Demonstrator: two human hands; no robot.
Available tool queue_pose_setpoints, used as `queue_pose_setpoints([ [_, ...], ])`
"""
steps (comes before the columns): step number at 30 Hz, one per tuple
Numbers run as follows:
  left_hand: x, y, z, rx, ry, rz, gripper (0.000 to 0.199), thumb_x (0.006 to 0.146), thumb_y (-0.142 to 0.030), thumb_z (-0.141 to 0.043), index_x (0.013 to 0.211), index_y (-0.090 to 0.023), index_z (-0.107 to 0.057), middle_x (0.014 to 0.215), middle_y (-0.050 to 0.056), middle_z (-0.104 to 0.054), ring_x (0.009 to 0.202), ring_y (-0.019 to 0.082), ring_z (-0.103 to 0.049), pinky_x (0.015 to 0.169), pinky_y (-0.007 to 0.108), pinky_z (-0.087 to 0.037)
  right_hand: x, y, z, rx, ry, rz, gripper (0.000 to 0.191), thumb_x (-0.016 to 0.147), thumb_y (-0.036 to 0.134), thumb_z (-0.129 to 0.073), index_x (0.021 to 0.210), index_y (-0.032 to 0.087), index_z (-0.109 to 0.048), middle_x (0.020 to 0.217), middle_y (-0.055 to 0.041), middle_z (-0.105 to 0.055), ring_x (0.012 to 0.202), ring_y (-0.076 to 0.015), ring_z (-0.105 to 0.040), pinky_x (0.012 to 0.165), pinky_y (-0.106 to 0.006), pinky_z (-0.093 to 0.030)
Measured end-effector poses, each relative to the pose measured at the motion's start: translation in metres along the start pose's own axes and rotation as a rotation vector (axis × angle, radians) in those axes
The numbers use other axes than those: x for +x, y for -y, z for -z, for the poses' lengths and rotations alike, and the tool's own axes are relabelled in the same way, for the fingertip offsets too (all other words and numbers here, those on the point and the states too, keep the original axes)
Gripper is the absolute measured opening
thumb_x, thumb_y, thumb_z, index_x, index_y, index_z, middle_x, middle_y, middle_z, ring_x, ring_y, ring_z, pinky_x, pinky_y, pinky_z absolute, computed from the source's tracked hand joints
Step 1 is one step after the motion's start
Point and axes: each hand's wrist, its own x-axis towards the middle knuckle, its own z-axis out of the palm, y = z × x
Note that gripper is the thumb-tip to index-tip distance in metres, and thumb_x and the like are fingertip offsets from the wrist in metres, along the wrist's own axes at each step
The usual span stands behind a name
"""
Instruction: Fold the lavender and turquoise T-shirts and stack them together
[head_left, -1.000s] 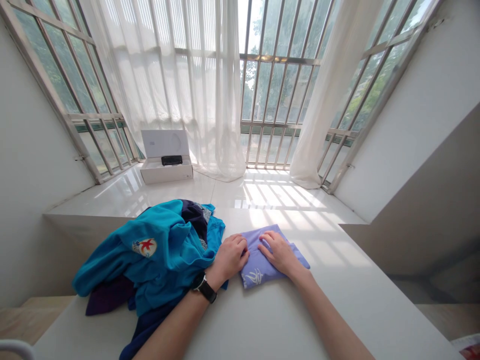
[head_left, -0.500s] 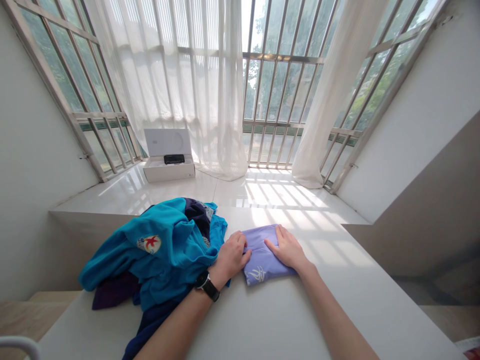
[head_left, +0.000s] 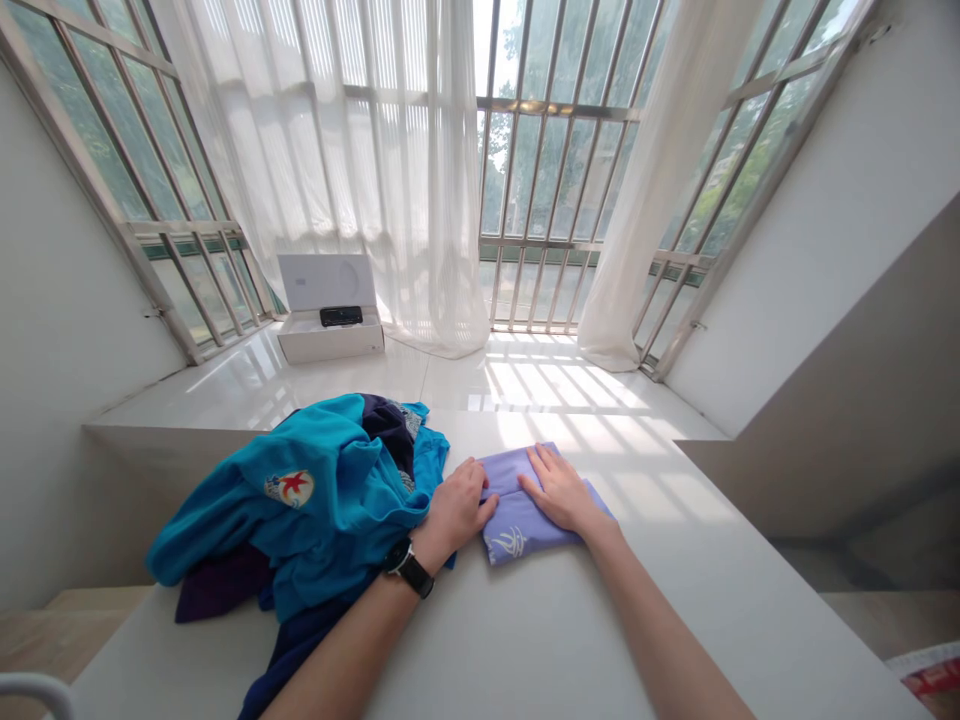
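Observation:
A folded lavender garment (head_left: 504, 515) with a white printed design lies flat on the white table. My left hand (head_left: 455, 508), with a black watch on its wrist, has its fingers curled at the garment's left edge, the thumb bent in over it. Flat across the upper right part rests my right hand (head_left: 559, 488), fingers stretched and thumb apart. Left of my left hand is a loose heap of clothes, with a turquoise garment (head_left: 330, 500) bearing a red star patch on top. Dark navy and purple cloth shows around and under it.
An open white box (head_left: 330, 342) with a black object (head_left: 341, 316) in it stands on the window ledge at the back left. White curtains (head_left: 420, 200) hang before barred windows. The table (head_left: 495, 650) has a right edge running down toward the lower right.
My right hand has slid left across the lavender garment, uncovering its right end. My left hand stays at the left edge. The view has shifted slightly.

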Motion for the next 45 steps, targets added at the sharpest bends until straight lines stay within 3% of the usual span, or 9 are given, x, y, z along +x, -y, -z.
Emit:
queue_pose_setpoints([
  [6, 0.001, 0.007, -0.006, 0.039, -0.027, -0.020, 0.009, 0.092, -0.026, -0.063, 0.098, -0.021, -0.059, 0.127, 0.010, -0.064, 0.136, 0.030, -0.050, 0.111, 0.044, -0.045, 0.000, -0.018, 0.001, 0.022, 0.012, -0.047, 0.072, 0.100, 0.057, -0.036, 0.154, 0.008, -0.039, 0.162, -0.0189, -0.034, 0.151, -0.0304, -0.029, 0.123, -0.048, -0.028],
  [9, 0.005, 0.011, -0.006, 0.073, -0.136, 0.031, 0.005, 0.095, -0.023, -0.060, 0.096, -0.021, -0.063, 0.129, 0.009, -0.065, 0.133, 0.030, -0.052, 0.111, 0.047, -0.045, -0.001, -0.012, -0.001, 0.019, 0.014, -0.111, 0.072, 0.101, 0.055, -0.036, 0.153, 0.006, -0.039, 0.162, -0.0213, -0.033, 0.152, -0.0322, -0.028, 0.123, -0.050, -0.027],
  [13, 0.008, 0.010, -0.001, 0.032, -0.296, 0.083, 0.023, 0.101, -0.020, -0.045, 0.106, -0.021, -0.067, 0.131, 0.009, -0.066, 0.132, 0.026, -0.054, 0.111, 0.046, -0.044, -0.005, -0.001, -0.006, 0.021, -0.020, -0.204, 0.065, 0.100, 0.052, -0.041, 0.152, 0.013, -0.042, 0.159, -0.0223, -0.038, 0.149, -0.0370, -0.031, 0.118, -0.060, -0.030],
  [15, 0.006, 0.006, -0.002, 0.016, -0.252, -0.004, 0.028, 0.102, -0.028, -0.045, 0.121, -0.021, -0.064, 0.141, 0.010, -0.059, 0.142, 0.027, -0.044, 0.116, 0.047, -0.040, -0.007, 0.003, -0.007, 0.018, -0.038, -0.218, 0.065, 0.099, 0.051, -0.044, 0.152, 0.013, -0.043, 0.158, -0.0233, -0.040, 0.149, -0.0381, -0.032, 0.117, -0.060, -0.031],
  [19, -0.004, 0.000, -0.014, 0.079, 0.007, -0.130, 0.059, 0.100, -0.051, -0.048, 0.147, -0.014, -0.047, 0.160, 0.017, -0.036, 0.153, 0.035, -0.021, 0.121, 0.055, -0.029, -0.009, 0.004, -0.006, -0.007, -0.059, -0.214, 0.068, 0.098, 0.053, -0.045, 0.150, 0.008, -0.045, 0.157, -0.0256, -0.040, 0.148, -0.0379, -0.033, 0.119, -0.053, -0.030],
  [25, -0.009, 0.000, -0.019, 0.151, 0.107, -0.042, 0.061, 0.101, -0.054, -0.044, 0.151, -0.018, -0.044, 0.162, 0.018, -0.033, 0.151, 0.035, -0.027, 0.120, 0.058, -0.027, -0.007, -0.022, 0.008, 0.037, 0.087, -0.128, 0.076, 0.098, 0.060, -0.036, 0.155, 0.010, -0.038, 0.165, -0.0180, -0.028, 0.153, -0.0313, -0.025, 0.123, -0.046, -0.024],
  [37, -0.003, 0.006, -0.006, 0.179, -0.021, -0.044, 0.040, 0.098, -0.044, -0.054, 0.130, -0.021, -0.063, 0.142, 0.013, -0.059, 0.137, 0.032, -0.047, 0.114, 0.049, -0.038, -0.009, -0.031, 0.010, 0.039, 0.069, -0.170, 0.073, 0.100, 0.056, -0.035, 0.156, 0.009, -0.034, 0.165, -0.0181, -0.028, 0.152, -0.0309, -0.028, 0.122, -0.047, -0.023],
  [42, 0.002, 0.013, -0.007, 0.198, -0.147, 0.134, 0.027, 0.101, -0.027, -0.045, 0.111, -0.023, -0.070, 0.121, 0.009, -0.069, 0.123, 0.029, -0.056, 0.103, 0.044, -0.045, -0.009, -0.039, 0.003, 0.087, 0.011, -0.171, 0.064, 0.101, 0.050, -0.033, 0.153, 0.015, -0.040, 0.162, -0.0144, -0.037, 0.149, -0.0281, -0.034, 0.122, -0.046, -0.027],
  [45, 0.006, 0.016, -0.004, 0.180, -0.133, 0.274, 0.030, 0.102, -0.023, -0.041, 0.111, -0.021, -0.070, 0.105, 0.010, -0.072, 0.106, 0.027, -0.063, 0.095, 0.040, -0.048, -0.008, -0.045, -0.001, 0.150, -0.037, -0.205, 0.060, 0.102, 0.045, -0.032, 0.151, 0.014, -0.043, 0.159, -0.0144, -0.042, 0.148, -0.0264, -0.037, 0.121, -0.045, -0.030],
])
